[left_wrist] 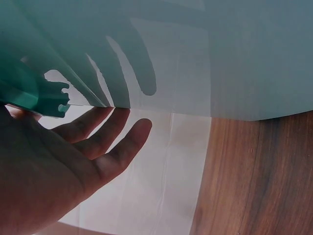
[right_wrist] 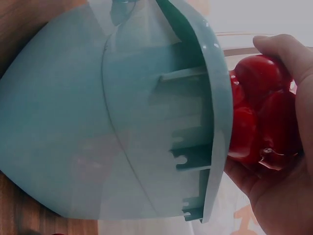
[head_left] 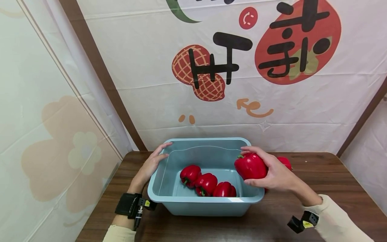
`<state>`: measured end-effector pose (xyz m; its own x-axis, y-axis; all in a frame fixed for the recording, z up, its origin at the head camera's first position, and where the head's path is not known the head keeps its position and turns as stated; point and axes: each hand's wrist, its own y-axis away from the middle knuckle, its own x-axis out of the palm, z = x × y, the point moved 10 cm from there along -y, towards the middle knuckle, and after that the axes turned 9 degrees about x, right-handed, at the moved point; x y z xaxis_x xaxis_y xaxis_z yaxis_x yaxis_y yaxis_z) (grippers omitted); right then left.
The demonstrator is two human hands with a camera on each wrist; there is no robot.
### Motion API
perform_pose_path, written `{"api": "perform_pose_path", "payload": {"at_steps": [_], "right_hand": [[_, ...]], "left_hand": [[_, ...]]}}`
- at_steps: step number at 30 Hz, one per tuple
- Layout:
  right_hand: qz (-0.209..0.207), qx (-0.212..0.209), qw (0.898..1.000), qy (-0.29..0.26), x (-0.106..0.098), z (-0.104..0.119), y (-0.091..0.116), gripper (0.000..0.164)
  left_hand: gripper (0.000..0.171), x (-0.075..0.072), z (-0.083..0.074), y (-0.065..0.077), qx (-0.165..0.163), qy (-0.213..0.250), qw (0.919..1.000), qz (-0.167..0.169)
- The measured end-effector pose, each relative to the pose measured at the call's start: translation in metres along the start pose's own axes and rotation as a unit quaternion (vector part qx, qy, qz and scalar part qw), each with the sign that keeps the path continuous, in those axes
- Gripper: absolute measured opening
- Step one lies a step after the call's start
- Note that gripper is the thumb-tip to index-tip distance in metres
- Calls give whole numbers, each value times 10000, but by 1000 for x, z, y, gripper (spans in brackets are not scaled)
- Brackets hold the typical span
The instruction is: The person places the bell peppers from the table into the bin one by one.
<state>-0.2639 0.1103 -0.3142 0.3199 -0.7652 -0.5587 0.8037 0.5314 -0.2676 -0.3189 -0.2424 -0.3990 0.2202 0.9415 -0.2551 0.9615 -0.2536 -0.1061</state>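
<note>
A glossy red bell pepper (head_left: 250,166) with a green stem is held in my right hand (head_left: 273,171), thumb below and fingers over the top. It hangs over the right rim of a light blue plastic basin (head_left: 208,199); the right wrist view shows the pepper (right_wrist: 264,110) just past the rim. My left hand (head_left: 153,163) rests on the basin's left rim with its fingers extended. From the left wrist, that hand (left_wrist: 73,156) touches the rim, and finger shadows show through the wall. Inside the basin lie a left pepper (head_left: 190,175), a middle pepper (head_left: 206,184) and a right pepper (head_left: 225,190).
Another red pepper (head_left: 285,162) sits on the brown wooden table (head_left: 326,178) right of the basin, partly hidden behind my right hand. A white printed cloth (head_left: 145,101) hangs behind the table, and a pale curtain (head_left: 39,134) hangs at the left.
</note>
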Motion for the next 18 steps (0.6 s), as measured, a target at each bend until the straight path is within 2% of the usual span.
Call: {"api": "perform_pose_path", "payload": {"at_steps": [18], "right_hand": [[196, 88, 9998, -2, 11, -2, -2, 91]], "left_hand": [[46, 0, 1, 0, -38, -51, 10000, -2]]}}
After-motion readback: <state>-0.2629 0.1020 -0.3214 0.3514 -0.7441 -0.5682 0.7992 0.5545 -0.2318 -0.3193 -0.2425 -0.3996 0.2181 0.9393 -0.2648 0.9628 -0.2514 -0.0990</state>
